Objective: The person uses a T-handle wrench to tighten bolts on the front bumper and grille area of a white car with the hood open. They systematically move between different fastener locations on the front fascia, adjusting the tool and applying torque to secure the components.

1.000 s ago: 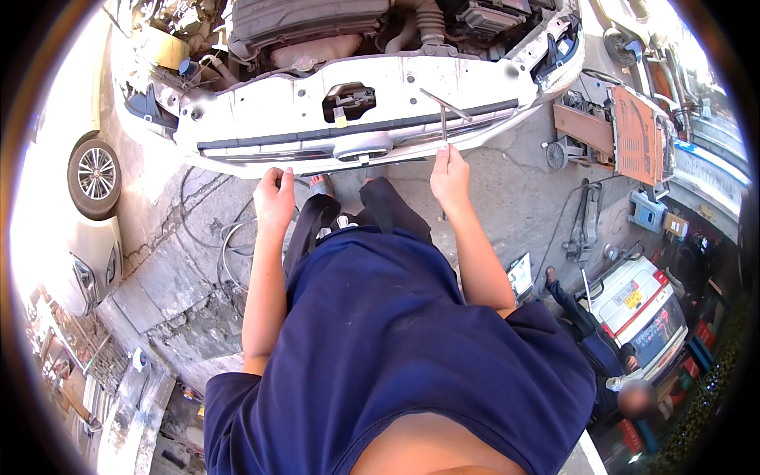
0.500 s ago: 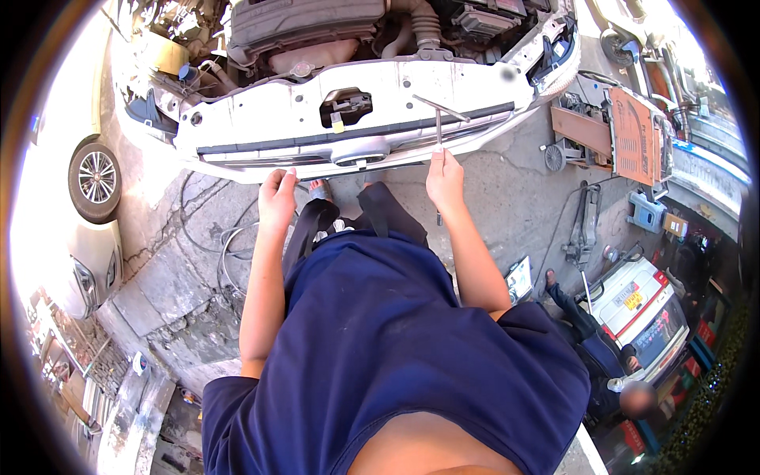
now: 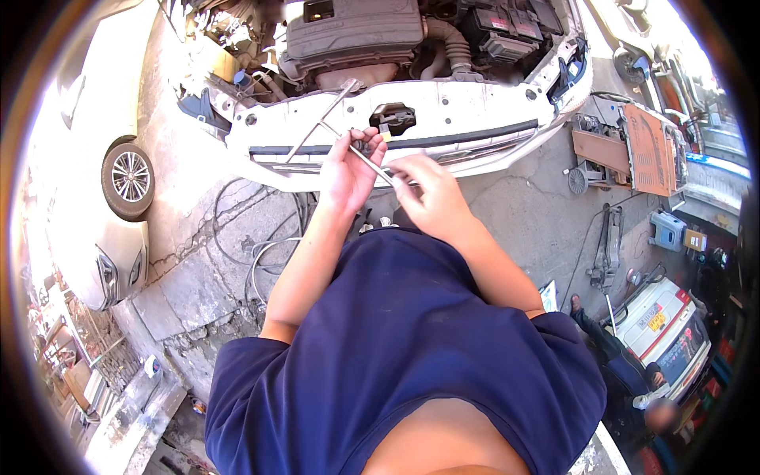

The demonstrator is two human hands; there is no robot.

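Note:
A metal T-handle wrench slants across the front of the car, its crossbar over the white front panel. My left hand is turned palm up with curled fingers, and the wrench's shaft lies across it. A small dark thing shows among those fingers; its kind is unclear. At the lower end of the shaft, my right hand pinches the tip, slightly blurred. Just beyond both hands is the car's white front bumper, with the engine cover exposed above it.
A wheel and a pale car part lie at left, near looped cables on the concrete. At right are a floor jack, a cart with an orange-brown panel and a blue case. Another person sits by a white vehicle.
The wrench has swung from upright at right to a slant farther left. My left hand has come up under its shaft, and my right hand has shifted to its lower end. The view has turned slightly.

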